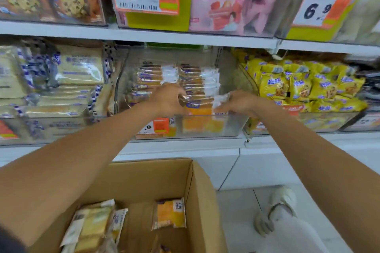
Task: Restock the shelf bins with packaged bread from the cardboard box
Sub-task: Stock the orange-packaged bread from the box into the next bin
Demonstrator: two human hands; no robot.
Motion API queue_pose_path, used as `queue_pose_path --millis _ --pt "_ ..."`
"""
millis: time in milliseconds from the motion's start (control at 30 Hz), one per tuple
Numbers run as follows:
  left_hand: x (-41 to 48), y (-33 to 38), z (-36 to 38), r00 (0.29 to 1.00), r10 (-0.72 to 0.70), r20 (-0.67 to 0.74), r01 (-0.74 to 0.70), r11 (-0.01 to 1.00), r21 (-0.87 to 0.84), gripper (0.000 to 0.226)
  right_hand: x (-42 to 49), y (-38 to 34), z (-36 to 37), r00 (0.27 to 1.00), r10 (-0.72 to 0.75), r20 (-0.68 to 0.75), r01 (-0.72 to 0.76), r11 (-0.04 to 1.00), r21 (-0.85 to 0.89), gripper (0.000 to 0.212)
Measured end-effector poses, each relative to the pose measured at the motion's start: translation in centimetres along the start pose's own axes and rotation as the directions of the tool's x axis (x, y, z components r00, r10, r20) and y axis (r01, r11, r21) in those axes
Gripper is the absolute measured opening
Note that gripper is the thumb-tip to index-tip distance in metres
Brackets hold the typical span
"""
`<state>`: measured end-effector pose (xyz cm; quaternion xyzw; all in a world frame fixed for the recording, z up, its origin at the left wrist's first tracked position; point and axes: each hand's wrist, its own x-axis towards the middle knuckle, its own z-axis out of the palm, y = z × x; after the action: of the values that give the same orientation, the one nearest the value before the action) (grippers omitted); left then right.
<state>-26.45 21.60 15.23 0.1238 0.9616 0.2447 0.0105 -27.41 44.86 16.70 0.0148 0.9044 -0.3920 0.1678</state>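
Note:
Both my hands reach into the clear middle shelf bin (236, 124). My left hand (167, 98) grips the left end of a packaged orange bread (200, 109) and my right hand (239, 102) pinches its crinkled right end, holding it upright at the bin's front. Behind it stand two rows of the same bread packs (178, 80). Below, the open cardboard box (197, 189) holds one orange bread pack (170, 213) lying flat and several paler packs (92, 230) at its left.
A bin of pale sliced bread (61, 80) sits to the left, a bin of yellow snack bags (304, 86) to the right. The upper shelf (144, 36) carries price tags and cookie boxes. My shoe (275, 209) stands on the white floor right of the box.

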Motion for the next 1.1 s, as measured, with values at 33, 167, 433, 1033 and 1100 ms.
queue_pose_path --millis 33,167,433,1033,1100 --pt "0.0 -0.3 0.1 1.000 0.020 -0.017 -0.020 1.000 0.007 0.058 0.6 0.2 0.2 1.000 -0.016 -0.021 0.016 1.000 0.008 0.076" --pt "-0.1 -1.3 0.0 0.996 0.083 -0.026 -0.085 0.994 -0.073 0.086 0.9 0.3 0.4 0.997 -0.078 -0.013 0.079 0.995 0.057 0.072" --pt "-1.7 -1.5 -0.6 0.993 0.085 -0.081 -0.099 0.979 -0.176 0.044 -2.1 -0.9 2.2 0.930 -0.296 -0.217 0.243 0.940 -0.241 0.078" --pt "-27.9 -19.1 13.8 0.765 -0.617 0.185 0.640 0.698 -0.322 0.012 -6.4 11.5 33.5 0.986 -0.031 0.164 0.078 0.954 -0.290 0.042" --pt "-28.8 -21.6 16.6 0.700 -0.672 0.243 0.707 0.605 -0.366 0.013 -4.1 14.4 36.4 0.976 0.063 0.208 0.010 0.943 -0.331 0.042"
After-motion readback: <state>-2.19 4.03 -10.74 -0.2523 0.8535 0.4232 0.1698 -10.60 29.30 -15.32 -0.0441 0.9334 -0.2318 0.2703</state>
